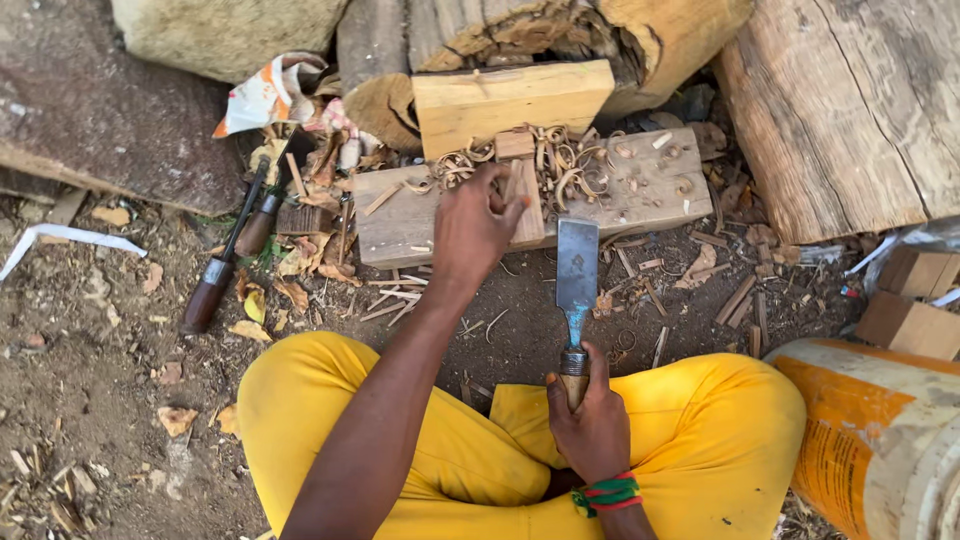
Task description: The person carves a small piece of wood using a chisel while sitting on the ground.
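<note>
My left hand [472,228] grips a small flat piece of wood [527,205] that stands on a wooden work board [640,190] littered with curled shavings [560,160]. My right hand [592,425] holds the wooden handle of a wide steel chisel [577,265], blade pointing away from me toward the board, just right of the piece. I sit cross-legged in yellow trousers [700,430] on the dirt.
A pale wood block [510,100] lies behind the board, with logs [850,100] at the back and right. Two wooden-handled tools [225,255] lie on the ground at left. A yellow container [880,440] stands at right, small wood blocks [915,300] beyond it.
</note>
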